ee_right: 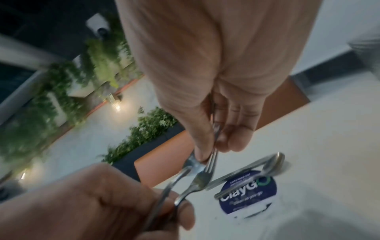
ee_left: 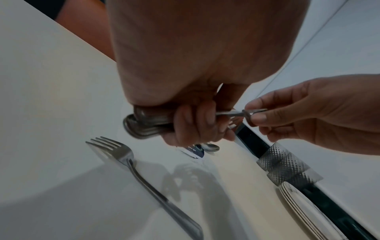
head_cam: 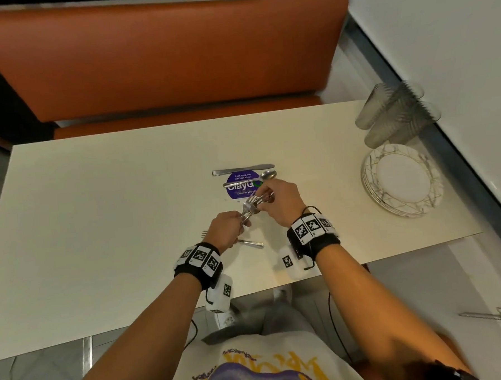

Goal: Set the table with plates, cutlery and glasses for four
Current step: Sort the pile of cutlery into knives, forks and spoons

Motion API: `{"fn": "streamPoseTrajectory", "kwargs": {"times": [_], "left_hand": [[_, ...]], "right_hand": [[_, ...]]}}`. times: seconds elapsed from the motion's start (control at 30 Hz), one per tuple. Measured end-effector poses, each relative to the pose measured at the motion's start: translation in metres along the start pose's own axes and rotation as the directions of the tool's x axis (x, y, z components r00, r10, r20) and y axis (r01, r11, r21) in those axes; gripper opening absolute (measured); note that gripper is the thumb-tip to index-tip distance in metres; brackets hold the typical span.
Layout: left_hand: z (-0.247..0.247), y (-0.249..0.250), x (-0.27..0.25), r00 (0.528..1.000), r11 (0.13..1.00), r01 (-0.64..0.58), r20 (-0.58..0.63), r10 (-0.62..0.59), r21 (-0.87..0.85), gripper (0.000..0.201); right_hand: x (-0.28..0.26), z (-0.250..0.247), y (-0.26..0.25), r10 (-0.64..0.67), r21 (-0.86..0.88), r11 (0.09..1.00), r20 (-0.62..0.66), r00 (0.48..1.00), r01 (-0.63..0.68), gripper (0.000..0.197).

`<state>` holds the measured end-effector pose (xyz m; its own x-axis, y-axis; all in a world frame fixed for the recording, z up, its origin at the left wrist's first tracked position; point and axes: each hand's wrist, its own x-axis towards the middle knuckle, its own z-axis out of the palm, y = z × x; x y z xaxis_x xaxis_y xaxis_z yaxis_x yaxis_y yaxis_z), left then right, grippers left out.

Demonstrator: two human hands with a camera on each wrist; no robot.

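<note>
My left hand [head_cam: 231,227] grips a bundle of metal cutlery [ee_left: 148,126] by the handles, just above the cream table [head_cam: 99,212]. My right hand [head_cam: 275,195] pinches the head of one fork [ee_right: 202,175] in that bundle, between thumb and fingers. A single fork [ee_left: 131,168] lies flat on the table under my left hand. A knife [head_cam: 242,170] and a spoon [head_cam: 267,175] lie beyond the hands, by a round purple sticker [head_cam: 240,187]. A stack of marbled plates [head_cam: 402,180] and several ribbed glasses [head_cam: 393,115] stand at the table's right end.
An orange bench [head_cam: 161,58] runs along the far side of the table. A white wall with a dark strip [head_cam: 459,155] borders the table's right edge. Bare tabletop stretches to the left of the hands.
</note>
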<state>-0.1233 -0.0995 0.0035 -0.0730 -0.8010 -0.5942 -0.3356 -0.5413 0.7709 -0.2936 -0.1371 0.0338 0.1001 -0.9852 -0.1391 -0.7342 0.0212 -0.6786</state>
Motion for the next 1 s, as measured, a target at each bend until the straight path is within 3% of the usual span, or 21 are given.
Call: {"fn": "streamPoseTrajectory", "kwargs": {"times": [0.17, 0.33, 0.47, 0.6, 0.83, 1.0], "left_hand": [[-0.001, -0.002, -0.005, 0.999, 0.993, -0.002, 0.038, 0.006, -0.121, 0.031], [-0.003, -0.005, -0.007, 1.000, 0.985, -0.013, 0.019, 0.017, -0.174, 0.035], [-0.007, -0.007, -0.011, 0.998, 0.983, -0.063, 0.009, 0.066, -0.170, 0.035], [-0.010, -0.013, -0.012, 0.998, 0.979, -0.065, -0.008, 0.065, -0.191, 0.034], [-0.032, -0.036, -0.004, 0.984, 0.995, -0.079, -0.165, 0.067, -0.064, 0.033], [-0.060, -0.062, -0.002, 0.965, 0.997, -0.053, -0.259, 0.039, -0.048, 0.034]], "right_hand": [[-0.001, 0.014, -0.005, 0.066, 0.121, 0.991, -0.124, 0.990, -0.051, 0.024], [-0.001, 0.025, -0.008, 0.024, 0.080, 0.997, -0.188, 0.982, -0.009, 0.043], [0.001, 0.025, -0.012, 0.043, 0.056, 0.998, -0.118, 0.992, -0.037, 0.021], [0.002, 0.030, -0.019, 0.020, 0.003, 1.000, -0.065, 0.998, -0.020, 0.020], [0.007, 0.063, -0.019, 0.116, 0.228, 0.967, -0.005, 0.993, -0.111, 0.020], [0.004, 0.099, -0.008, 0.039, 0.011, 0.999, 0.145, 0.989, -0.041, 0.018]]}}
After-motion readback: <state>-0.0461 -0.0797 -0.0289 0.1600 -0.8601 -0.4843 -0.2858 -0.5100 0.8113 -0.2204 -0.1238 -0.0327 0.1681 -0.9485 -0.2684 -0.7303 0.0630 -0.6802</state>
